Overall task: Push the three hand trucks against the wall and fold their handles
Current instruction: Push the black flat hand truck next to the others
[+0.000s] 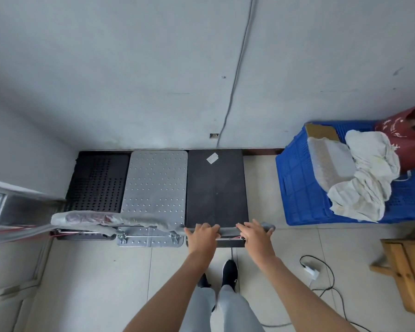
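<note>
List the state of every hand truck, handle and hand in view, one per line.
Black perforated truck: against the wall.
Silver truck: against the wall.
Black flat truck: against the wall.
Wrapped handles: upright, not folded.
Gripped handle: upright.
Left hand: closed on gripped handle.
Right hand: closed on gripped handle.

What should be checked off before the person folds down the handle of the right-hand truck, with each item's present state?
1. Both hands on the handle: left hand and right hand lie over the bar: ok.
2. Black hand truck reaches the wall: its far edge meets the baseboard: ok.
3. All three in a row: perforated black truck, silver truck and the black one sit side by side: ok.
4. Deck clear for folding: only a small white label lies on it: ok.
5. Hinge latch released: hidden under the hands: cannot tell.
6. Blue crate clear of the truck: a gap of floor shows: ok.
</note>
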Demonstrator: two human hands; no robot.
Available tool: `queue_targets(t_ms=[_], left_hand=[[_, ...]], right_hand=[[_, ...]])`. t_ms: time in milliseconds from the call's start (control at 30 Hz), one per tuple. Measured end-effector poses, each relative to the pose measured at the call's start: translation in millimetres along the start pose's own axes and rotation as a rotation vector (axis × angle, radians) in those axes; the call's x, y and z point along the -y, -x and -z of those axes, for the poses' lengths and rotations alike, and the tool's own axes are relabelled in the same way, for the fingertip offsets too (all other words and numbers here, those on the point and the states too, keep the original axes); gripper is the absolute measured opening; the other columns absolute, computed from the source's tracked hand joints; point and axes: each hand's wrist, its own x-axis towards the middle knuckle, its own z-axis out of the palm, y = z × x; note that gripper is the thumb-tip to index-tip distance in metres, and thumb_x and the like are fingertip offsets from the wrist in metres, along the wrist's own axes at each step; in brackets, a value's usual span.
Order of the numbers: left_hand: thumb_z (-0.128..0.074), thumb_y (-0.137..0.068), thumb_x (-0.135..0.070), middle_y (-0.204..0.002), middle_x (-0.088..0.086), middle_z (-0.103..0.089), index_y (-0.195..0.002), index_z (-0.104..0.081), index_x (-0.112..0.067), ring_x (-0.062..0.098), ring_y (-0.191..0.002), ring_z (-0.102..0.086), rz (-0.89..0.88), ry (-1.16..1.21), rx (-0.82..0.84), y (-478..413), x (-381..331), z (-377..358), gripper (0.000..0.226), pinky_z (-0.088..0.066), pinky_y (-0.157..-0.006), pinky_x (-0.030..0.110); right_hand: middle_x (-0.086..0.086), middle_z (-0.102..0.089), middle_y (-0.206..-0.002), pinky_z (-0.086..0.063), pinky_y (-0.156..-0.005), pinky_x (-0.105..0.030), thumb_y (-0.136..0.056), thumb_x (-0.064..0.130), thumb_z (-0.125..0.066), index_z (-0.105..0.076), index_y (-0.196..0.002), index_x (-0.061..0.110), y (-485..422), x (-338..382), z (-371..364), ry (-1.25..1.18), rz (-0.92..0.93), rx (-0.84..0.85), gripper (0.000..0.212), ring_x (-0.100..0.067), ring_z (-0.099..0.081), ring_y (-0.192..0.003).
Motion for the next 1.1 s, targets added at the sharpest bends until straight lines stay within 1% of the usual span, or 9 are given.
queue_targets(t_ms=[233,433,533,667,733,800,867,967,1100], left_hand=[[-0.047,-0.098,-0.020,-0.106,-0.002,-0.062,-0.104,-0.057,-0.031,0.025,-0.107,-0.055,0.023,-0.003,-0.017,2.2,-22.6,1.3,0.015,-0.030,-0.102,0.063],[-0.048,-0.094,-0.017,-0.095,0.004,-0.062,-0.088,-0.062,-0.023,0.027,-0.100,-0.055,0.086,0.094,0.051,5.7,-17.9,15.1,0.017,-0.033,-0.101,0.058],[-0.050,-0.087,-0.013,-0.082,0.001,-0.058,-0.075,-0.054,-0.025,0.028,-0.097,-0.055,0.103,0.122,0.105,11.5,-17.1,24.9,0.018,-0.034,-0.098,0.052],[-0.050,-0.087,-0.013,-0.098,0.006,-0.066,-0.081,-0.057,-0.023,0.029,-0.106,-0.056,0.100,0.082,0.147,21.1,-16.7,29.6,0.014,-0.033,-0.102,0.059],[-0.050,-0.087,-0.010,-0.104,0.007,-0.067,-0.089,-0.060,-0.019,0.030,-0.110,-0.056,0.080,0.039,0.152,24.4,-15.6,30.4,0.014,-0.031,-0.105,0.062],[-0.047,-0.087,-0.006,-0.104,0.009,-0.066,-0.088,-0.059,-0.016,0.032,-0.110,-0.055,0.079,0.083,0.101,27.4,-11.9,34.3,0.015,-0.031,-0.106,0.060],[-0.043,-0.087,-0.008,-0.101,0.011,-0.066,-0.085,-0.057,-0.013,0.034,-0.107,-0.056,0.082,0.181,0.006,31.7,-2.9,43.1,0.015,-0.034,-0.104,0.054],[-0.042,-0.090,-0.010,-0.112,0.011,-0.067,-0.106,-0.065,-0.011,0.032,-0.109,-0.056,0.046,0.243,-0.082,43.0,23.5,59.6,0.028,-0.030,-0.109,0.055],[-0.045,-0.092,-0.012,-0.120,0.009,-0.067,-0.115,-0.066,-0.016,0.031,-0.115,-0.058,0.021,0.273,-0.183,69.3,88.6,83.8,0.031,-0.025,-0.113,0.060]], right_hand=[[-0.001,-0.051,-0.146,-0.016,-0.111,-0.070,-0.094,0.009,-0.059,-0.051,-0.139,0.028,-4.8,-14.3,14.7,0.007,0.024,0.026,0.049,-0.024,-0.030,-0.145],[-0.002,-0.045,-0.149,-0.014,-0.108,-0.075,-0.093,0.001,-0.056,-0.046,-0.142,0.030,2.6,-7.5,1.9,0.020,0.035,0.028,0.057,-0.027,-0.023,-0.148],[-0.002,-0.046,-0.149,-0.018,-0.108,-0.072,-0.094,0.004,-0.057,-0.046,-0.142,0.030,8.6,-3.7,-2.3,0.032,0.040,0.030,0.056,-0.028,-0.023,-0.148],[-0.004,-0.047,-0.148,-0.021,-0.107,-0.073,-0.098,0.010,-0.052,-0.044,-0.143,0.029,17.1,0.6,-0.7,0.021,0.041,0.066,0.049,-0.029,-0.024,-0.147],[-0.003,-0.048,-0.146,-0.025,-0.105,-0.068,-0.103,0.020,-0.043,-0.045,-0.143,0.031,20.0,3.5,4.0,0.018,0.028,0.062,0.041,-0.030,-0.025,-0.146],[-0.002,-0.051,-0.142,-0.029,-0.103,-0.061,-0.104,0.030,-0.034,-0.045,-0.142,0.032,21.7,12.1,11.6,0.002,0.013,0.025,0.039,-0.030,-0.027,-0.145],[-0.001,-0.052,-0.140,-0.028,-0.105,-0.063,-0.104,0.035,-0.032,-0.045,-0.142,0.031,22.5,30.1,19.2,-0.026,0.017,-0.011,0.040,-0.030,-0.027,-0.145],[-0.001,-0.051,-0.142,-0.028,-0.109,-0.066,-0.103,0.038,-0.033,-0.044,-0.142,0.029,24.6,71.1,25.0,-0.029,0.050,-0.059,0.042,-0.031,-0.028,-0.145],[-0.005,-0.047,-0.148,-0.026,-0.110,-0.070,-0.103,0.037,-0.036,-0.041,-0.145,0.026,35.8,143.3,13.1,-0.059,0.115,-0.092,0.044,-0.033,-0.025,-0.146]])
